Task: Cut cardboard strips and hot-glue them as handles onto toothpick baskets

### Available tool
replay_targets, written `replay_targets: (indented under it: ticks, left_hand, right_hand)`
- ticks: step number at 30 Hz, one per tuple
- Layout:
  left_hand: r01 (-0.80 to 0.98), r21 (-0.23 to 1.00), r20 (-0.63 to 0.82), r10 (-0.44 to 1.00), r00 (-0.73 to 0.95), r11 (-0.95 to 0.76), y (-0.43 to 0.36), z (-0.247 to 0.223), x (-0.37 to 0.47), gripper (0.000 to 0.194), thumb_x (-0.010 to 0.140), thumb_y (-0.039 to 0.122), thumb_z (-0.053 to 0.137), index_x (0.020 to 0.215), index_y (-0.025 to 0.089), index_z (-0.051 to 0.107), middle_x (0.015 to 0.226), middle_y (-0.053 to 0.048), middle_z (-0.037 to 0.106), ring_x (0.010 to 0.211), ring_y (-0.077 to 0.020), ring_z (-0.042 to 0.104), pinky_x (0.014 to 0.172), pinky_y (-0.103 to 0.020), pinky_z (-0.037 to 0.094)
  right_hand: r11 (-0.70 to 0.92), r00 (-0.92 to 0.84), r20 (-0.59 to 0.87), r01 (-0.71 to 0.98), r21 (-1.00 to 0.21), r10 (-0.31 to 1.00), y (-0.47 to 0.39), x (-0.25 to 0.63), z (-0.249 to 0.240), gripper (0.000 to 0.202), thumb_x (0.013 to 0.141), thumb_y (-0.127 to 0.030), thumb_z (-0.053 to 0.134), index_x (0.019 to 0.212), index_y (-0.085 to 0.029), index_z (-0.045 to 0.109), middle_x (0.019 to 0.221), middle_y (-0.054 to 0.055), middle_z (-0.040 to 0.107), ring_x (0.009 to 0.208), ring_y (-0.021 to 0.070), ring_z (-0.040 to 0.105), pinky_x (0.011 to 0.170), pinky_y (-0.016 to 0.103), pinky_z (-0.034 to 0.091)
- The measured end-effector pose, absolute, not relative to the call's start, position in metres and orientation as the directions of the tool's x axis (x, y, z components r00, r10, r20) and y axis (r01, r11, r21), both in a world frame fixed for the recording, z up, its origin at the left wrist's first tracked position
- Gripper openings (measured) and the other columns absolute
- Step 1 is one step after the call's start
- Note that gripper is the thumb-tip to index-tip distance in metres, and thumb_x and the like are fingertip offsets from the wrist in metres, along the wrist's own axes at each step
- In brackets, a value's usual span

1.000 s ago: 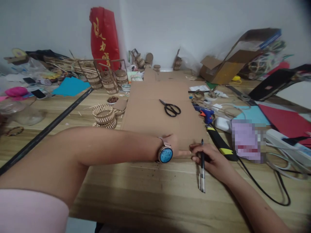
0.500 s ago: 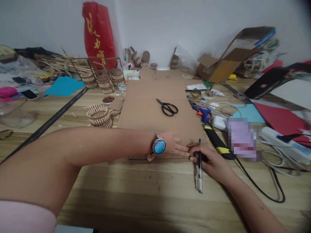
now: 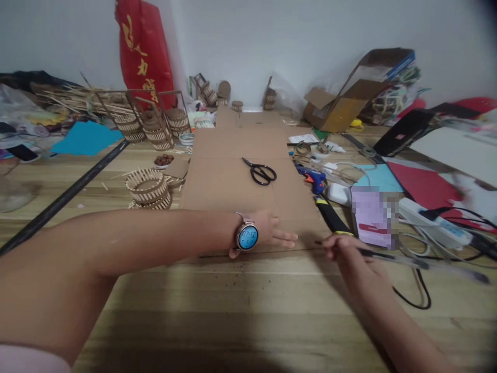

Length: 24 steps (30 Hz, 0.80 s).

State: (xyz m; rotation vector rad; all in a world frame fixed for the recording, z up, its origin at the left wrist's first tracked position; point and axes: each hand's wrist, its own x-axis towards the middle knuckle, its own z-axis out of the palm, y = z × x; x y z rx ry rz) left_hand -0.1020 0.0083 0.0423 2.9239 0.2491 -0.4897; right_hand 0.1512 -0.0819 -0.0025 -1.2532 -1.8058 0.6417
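A large flat cardboard sheet (image 3: 217,181) lies on the wooden table, and my left hand (image 3: 272,231) rests flat near its front edge with the fingers stretched to the right. A watch (image 3: 247,237) is on that wrist. My right hand (image 3: 351,259) is closed on a pen (image 3: 419,260), just right of the cardboard's front corner. The pen's tip pokes out left of the fingers, while its blurred barrel points right. Black-handled scissors (image 3: 262,173) lie on the cardboard beyond my hands.
On the right are a utility knife (image 3: 328,212), a blue glue gun (image 3: 315,178), a power strip (image 3: 435,223) and cables. To the left stand a small stick basket (image 3: 145,186) and a bowl of brown beads (image 3: 163,160). A red bag (image 3: 145,52) leans at the back.
My right hand has moved right, away from my left fingertips, and the pen has swung from pointing away from me to lying sideways. My left hand stays on the cardboard; the view has shifted slightly.
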Motion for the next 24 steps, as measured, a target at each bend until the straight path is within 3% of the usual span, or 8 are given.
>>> replay_targets:
  ticks: [2,4,11,16,21,24]
  left_hand:
    - [0.236,0.164,-0.351,0.167,0.921,-0.958,0.007,0.043,-0.102,0.132,0.033,0.033,0.096,0.154,0.038,0.044,0.170,0.007,0.029,0.139,-0.0393,0.043,0.106,-0.047,0.044]
    - [0.270,0.180,-0.374,0.188,0.908,-0.946,0.005,0.043,-0.101,0.133,0.031,0.029,0.097,0.154,0.038,0.045,0.171,0.006,0.028,0.141,-0.0406,0.040,0.106,-0.046,0.044]
    - [0.255,0.090,-0.375,0.205,0.904,-0.963,0.006,0.023,-0.105,0.137,0.031,0.029,0.098,0.156,0.032,0.042,0.170,0.001,0.028,0.147,-0.0409,0.033,0.109,-0.047,0.042]
    - [0.262,0.067,-0.284,0.233,0.930,-0.963,0.000,0.027,-0.103,0.126,0.033,0.025,0.099,0.150,0.037,0.051,0.166,0.002,0.038,0.140,-0.0396,0.042,0.104,-0.046,0.048]
    - [0.265,-0.165,-0.400,0.310,0.863,-0.950,-0.014,0.040,-0.095,0.128,0.039,0.026,0.096,0.155,0.040,0.043,0.171,0.011,0.025,0.142,-0.0365,0.039,0.102,-0.044,0.051]
    - [0.250,-0.215,-0.468,0.324,0.822,-0.944,-0.015,0.038,-0.092,0.127,0.043,0.034,0.094,0.157,0.042,0.038,0.172,0.014,0.020,0.146,-0.0365,0.035,0.102,-0.046,0.051]
  right_hand:
    - [0.253,-0.178,0.192,0.444,-0.860,0.965,-0.090,0.133,0.002,0.034,0.098,-0.051,0.053,0.081,-0.026,0.068,0.068,0.004,0.066,0.064,0.0213,0.063,0.059,0.034,0.052]
    - [0.212,-0.230,0.125,0.407,-0.888,0.965,-0.093,0.116,0.007,0.027,0.091,-0.050,0.063,0.081,-0.025,0.067,0.075,0.004,0.070,0.070,0.0215,0.066,0.062,0.033,0.053]
    - [0.233,-0.219,0.146,0.453,-0.861,0.965,-0.089,0.095,-0.001,0.021,0.085,-0.042,0.065,0.075,-0.025,0.059,0.064,0.000,0.059,0.056,0.0165,0.053,0.049,0.027,0.042]
    - [0.265,-0.224,0.177,0.467,-0.843,0.958,-0.092,0.091,-0.005,0.022,0.085,-0.041,0.062,0.072,-0.026,0.056,0.063,0.000,0.058,0.055,0.0166,0.053,0.049,0.028,0.043]
    - [0.280,-0.233,0.187,0.479,-0.832,0.954,-0.092,0.088,-0.004,0.020,0.085,-0.040,0.060,0.072,-0.025,0.057,0.065,0.001,0.060,0.060,0.0178,0.057,0.053,0.029,0.045]
    - [0.288,-0.242,0.189,0.487,-0.825,0.952,-0.091,0.087,-0.005,0.020,0.084,-0.040,0.060,0.072,-0.025,0.058,0.064,0.000,0.060,0.060,0.0176,0.056,0.054,0.028,0.045]
